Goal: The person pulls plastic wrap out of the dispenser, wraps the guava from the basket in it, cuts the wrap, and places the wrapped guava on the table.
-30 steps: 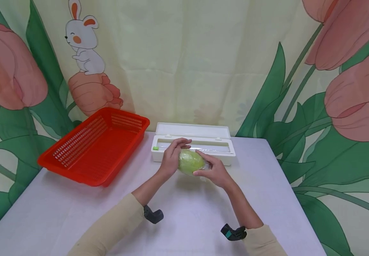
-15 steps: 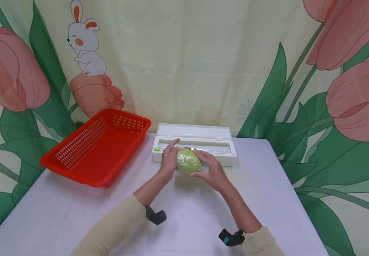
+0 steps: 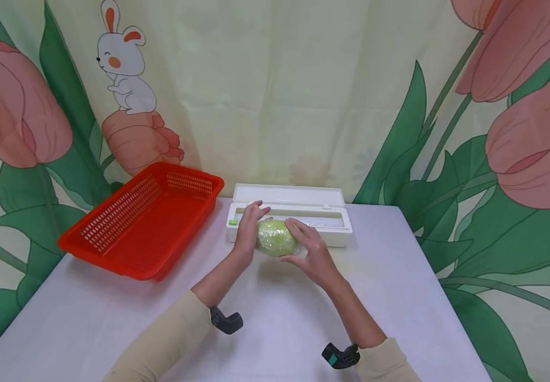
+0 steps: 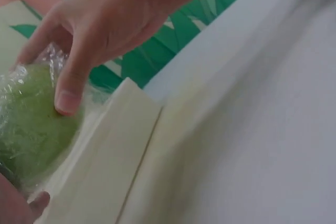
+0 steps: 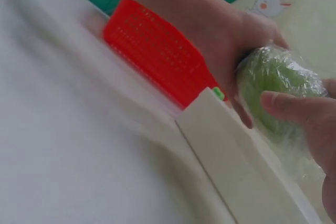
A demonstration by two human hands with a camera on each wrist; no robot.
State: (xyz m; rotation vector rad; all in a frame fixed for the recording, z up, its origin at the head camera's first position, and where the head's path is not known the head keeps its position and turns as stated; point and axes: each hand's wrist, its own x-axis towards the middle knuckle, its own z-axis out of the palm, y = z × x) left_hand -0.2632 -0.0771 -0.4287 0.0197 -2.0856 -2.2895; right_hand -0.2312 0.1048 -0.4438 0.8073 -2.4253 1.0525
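A rounded, pale green fruit or vegetable (image 3: pixel 275 239), wrapped in shiny clear cling film, is held between my two hands above the table. Against its left side lies the palm of my left hand (image 3: pixel 246 236), fingers stretched up and away. My right hand (image 3: pixel 316 257) grips the right side, with its thumb (image 5: pixel 286 106) on the near surface and fingers over the top. Loose film bunches at the right end, seen in the right wrist view. Right behind stands a white cling film dispenser (image 3: pixel 335 239), lid raised, its roll partly hidden by the hands.
A red plastic basket (image 3: pixel 160 233) with slotted sides stands at the back left of the white-covered table (image 3: pixel 275 329). A small green piece (image 3: pixel 233 223) sits at the dispenser's left end. Behind the table hangs a curtain (image 3: pixel 275 95) printed with tulips and a rabbit.
Both hands have shifted slightly left with the wrapped green produce, which has turned a little. My left fingers have straightened off its top, and the right hand has closed further over the film end.
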